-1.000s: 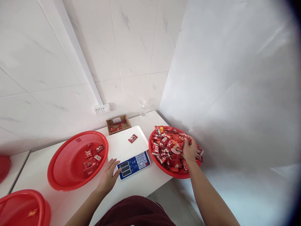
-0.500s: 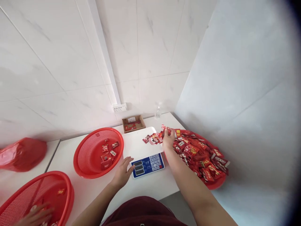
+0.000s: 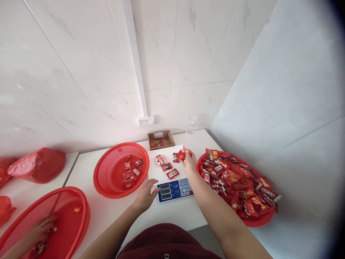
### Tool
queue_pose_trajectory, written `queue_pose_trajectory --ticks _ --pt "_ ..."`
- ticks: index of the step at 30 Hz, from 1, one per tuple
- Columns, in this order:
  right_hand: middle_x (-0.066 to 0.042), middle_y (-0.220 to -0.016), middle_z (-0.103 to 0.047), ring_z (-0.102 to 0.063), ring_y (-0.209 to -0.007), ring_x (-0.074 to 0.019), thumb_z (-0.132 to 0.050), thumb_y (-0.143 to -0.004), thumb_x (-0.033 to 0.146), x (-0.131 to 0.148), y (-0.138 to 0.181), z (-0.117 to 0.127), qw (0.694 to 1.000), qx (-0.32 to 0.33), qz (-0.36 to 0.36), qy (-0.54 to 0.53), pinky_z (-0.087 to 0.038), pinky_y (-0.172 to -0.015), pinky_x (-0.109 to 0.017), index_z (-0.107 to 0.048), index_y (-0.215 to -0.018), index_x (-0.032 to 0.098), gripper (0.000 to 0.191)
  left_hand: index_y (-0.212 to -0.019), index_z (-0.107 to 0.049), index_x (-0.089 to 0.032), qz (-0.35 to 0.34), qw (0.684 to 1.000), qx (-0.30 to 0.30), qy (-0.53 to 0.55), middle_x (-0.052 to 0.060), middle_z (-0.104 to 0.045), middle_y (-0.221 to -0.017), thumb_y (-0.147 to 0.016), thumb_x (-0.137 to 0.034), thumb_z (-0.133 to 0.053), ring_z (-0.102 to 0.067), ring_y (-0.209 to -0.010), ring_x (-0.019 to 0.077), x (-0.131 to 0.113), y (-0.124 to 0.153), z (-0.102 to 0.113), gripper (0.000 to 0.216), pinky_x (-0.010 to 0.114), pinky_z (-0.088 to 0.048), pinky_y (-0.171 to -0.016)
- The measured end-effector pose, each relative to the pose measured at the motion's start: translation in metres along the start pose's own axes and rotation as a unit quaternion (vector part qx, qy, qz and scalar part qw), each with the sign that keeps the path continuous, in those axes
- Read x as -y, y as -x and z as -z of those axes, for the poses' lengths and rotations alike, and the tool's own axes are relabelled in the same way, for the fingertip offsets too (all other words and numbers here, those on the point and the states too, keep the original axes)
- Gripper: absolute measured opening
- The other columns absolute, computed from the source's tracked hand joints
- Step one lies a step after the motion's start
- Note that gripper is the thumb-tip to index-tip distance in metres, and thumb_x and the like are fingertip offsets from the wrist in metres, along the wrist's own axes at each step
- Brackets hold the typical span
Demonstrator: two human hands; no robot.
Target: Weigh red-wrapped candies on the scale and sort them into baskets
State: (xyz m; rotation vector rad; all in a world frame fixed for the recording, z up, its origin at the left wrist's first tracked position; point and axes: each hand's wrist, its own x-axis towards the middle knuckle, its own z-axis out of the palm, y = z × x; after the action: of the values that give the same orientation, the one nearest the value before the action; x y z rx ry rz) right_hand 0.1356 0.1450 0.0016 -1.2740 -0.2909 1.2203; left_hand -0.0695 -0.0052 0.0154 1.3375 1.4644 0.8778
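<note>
Currently, the right hand (image 3: 190, 163) grips red packets (image 3: 181, 155) over the scale (image 3: 176, 187). The left hand (image 3: 146, 196), fingers (image 3: 151, 182) apart, is positioned beside the display (image 3: 165, 191), near a red basket (image 3: 114, 178).

Small red packets (image 3: 173, 174), loosely scattered, blue-fronted white scale (image 3: 175, 190) beneath

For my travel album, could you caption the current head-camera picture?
Right hand holds red packets over the scale, left hand near its edge, heaped basket to the right.
</note>
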Motion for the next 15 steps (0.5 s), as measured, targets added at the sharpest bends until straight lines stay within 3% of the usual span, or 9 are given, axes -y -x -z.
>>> queue_pose_trajectory --ticks 3,5,8,10,15 --pt "0.004 -0.08 -0.062 -0.06 -0.068 -0.0092 -0.054 -0.079 0.032 0.005 0.014 0.004 0.998 0.045 -0.034 -0.023 -0.051 -0.055 -0.021 -0.049 -0.092 0.026 0.016 -0.102 -0.063 -0.023 0.05 0.996 0.018 0.068 0.009 -0.061 -0.113 -0.068 -0.036 -0.069 -0.048 -0.116 0.0266 -0.007 -0.004 -0.007 0.036 0.042 -0.03 -0.105" --pt "0.004 -0.076 -0.063 -0.06 -0.063 -0.0097 -0.055 -0.079 0.032 0.002 0.031 0.008 0.99 0.114 -0.084 -0.019 -0.051 -0.055 -0.023 -0.049 -0.09 0.025 0.014 -0.112 -0.056 -0.023 0.115 0.98 0.031 0.161 0.012 -0.058 -0.117 -0.07 -0.038 -0.068 -0.048 -0.116 0.026 -0.014 -0.008 -0.013 0.046 0.043 -0.035 -0.1" --pt "0.002 -0.075 -0.064 -0.061 -0.06 -0.012 -0.06 -0.077 0.034 -0.013 0.065 0.015 0.949 0.253 -0.183 0.032 -0.049 -0.051 -0.024 -0.05 -0.093 0.024 0.021 -0.125 -0.043 -0.026 0.206 0.919 0.073 0.329 0.012 -0.055 -0.121 -0.077 -0.049 -0.058 -0.056 -0.106 0.0232 -0.024 -0.014 -0.023 0.055 0.044 -0.046 -0.087" --pt "0.001 -0.076 -0.065 -0.062 -0.063 -0.0137 -0.065 -0.073 0.035 -0.026 0.088 0.022 0.918 0.314 -0.234 0.057 -0.049 -0.05 -0.025 -0.051 -0.097 0.025 0.029 -0.121 -0.045 -0.025 0.246 0.878 0.109 0.395 0.01 -0.06 -0.11 -0.079 -0.053 -0.052 -0.062 -0.089 0.0205 -0.027 -0.017 -0.029 0.051 0.042 -0.05 -0.079" --pt "0.002 -0.074 -0.064 -0.061 -0.061 -0.0116 -0.064 -0.073 0.034 -0.048 0.113 0.037 0.909 0.307 -0.273 0.07 -0.048 -0.047 -0.021 -0.054 -0.091 0.024 0.023 -0.104 -0.055 -0.015 0.332 0.821 0.125 0.447 0.004 -0.063 -0.078 -0.084 -0.047 -0.049 -0.06 -0.06 0.0139 -0.018 -0.014 -0.037 0.038 0.04 -0.054 -0.071"
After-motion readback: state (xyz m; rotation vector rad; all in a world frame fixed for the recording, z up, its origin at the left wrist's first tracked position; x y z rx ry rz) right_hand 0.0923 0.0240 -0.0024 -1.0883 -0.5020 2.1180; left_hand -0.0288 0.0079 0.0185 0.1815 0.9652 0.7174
